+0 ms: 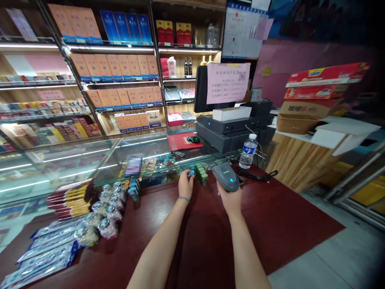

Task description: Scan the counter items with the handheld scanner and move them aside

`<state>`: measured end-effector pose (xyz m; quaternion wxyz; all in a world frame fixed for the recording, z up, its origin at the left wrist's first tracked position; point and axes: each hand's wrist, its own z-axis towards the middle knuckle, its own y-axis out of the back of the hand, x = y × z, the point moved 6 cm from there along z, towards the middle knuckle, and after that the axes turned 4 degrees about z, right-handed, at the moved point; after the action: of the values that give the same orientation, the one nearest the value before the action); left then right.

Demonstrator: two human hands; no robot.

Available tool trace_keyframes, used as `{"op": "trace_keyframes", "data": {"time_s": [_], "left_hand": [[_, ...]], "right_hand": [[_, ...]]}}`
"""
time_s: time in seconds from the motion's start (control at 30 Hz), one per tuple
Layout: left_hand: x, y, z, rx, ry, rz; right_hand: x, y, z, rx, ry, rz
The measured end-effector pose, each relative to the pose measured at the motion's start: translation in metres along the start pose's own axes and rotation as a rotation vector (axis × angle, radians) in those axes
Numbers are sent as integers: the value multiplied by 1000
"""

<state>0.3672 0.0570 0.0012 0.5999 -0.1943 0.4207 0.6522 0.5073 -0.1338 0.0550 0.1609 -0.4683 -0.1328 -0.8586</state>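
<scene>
My right hand [230,198] is wrapped round the handle of a dark grey barcode scanner [226,176], which has a blue light lit on top. My left hand [185,185] pinches a small blue pack [191,173] at the back of the dark red counter [207,228]. Just right of that hand stands a short row of small green packs [201,174]. Left of it, a row of small blue-green packs [134,189] stands near the glass edge. The lower part of the scanner's handle is hidden in my fingers.
Small lidded jars [108,228], brown-yellow packets [73,199] and blue-silver packets [45,253] lie at the left. A water bottle [248,151] and black cable [258,175] are at the right. Behind are a glass case [99,162], a monitor [201,89] and stocked shelves [120,82].
</scene>
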Motion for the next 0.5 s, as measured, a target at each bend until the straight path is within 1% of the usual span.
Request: {"op": "trace_keyframes", "data": {"time_s": [0.07,0.17,0.37,0.43,0.5], "left_hand": [[-1,16,-5,-53,41,-59],[-3,48,-14,-108,97,-145],[-1,126,-35,-166,162,-182],[7,149,-45,-148,220,-233],[17,169,-55,-107,318,-320]], "right_hand": [[3,-1,0,14,7,-19],[8,-5,-2,46,46,-47],[11,-18,-8,120,130,-115],[12,-23,-12,143,159,-166],[16,-29,-17,162,207,-222]]}}
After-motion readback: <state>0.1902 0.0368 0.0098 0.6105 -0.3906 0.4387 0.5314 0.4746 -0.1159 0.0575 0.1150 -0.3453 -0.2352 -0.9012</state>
